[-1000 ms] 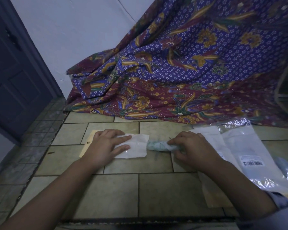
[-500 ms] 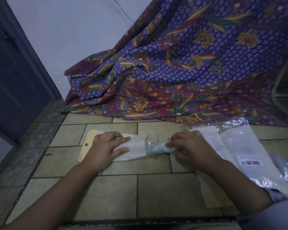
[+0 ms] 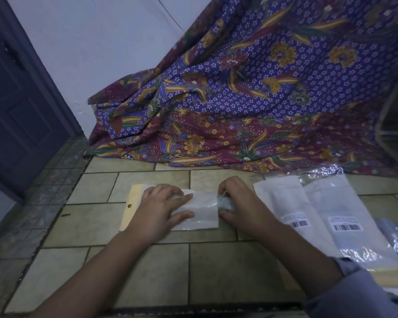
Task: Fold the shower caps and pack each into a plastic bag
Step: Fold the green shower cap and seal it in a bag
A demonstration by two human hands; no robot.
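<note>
Pinched in the right hand (image 3: 239, 208), the rolled shower cap (image 3: 224, 203) sits at the open mouth of the plastic bag (image 3: 203, 213), seemingly almost wholly inside, though dim light obscures how far. Left hand (image 3: 162, 208) lies flat, fingers spread, pressing the bag to the tiled floor (image 3: 136, 271). Head view: two labelled packets (image 3: 319, 214) lie to the right, apparently done; this insertion appears nearly complete, sealing outstanding.
</note>
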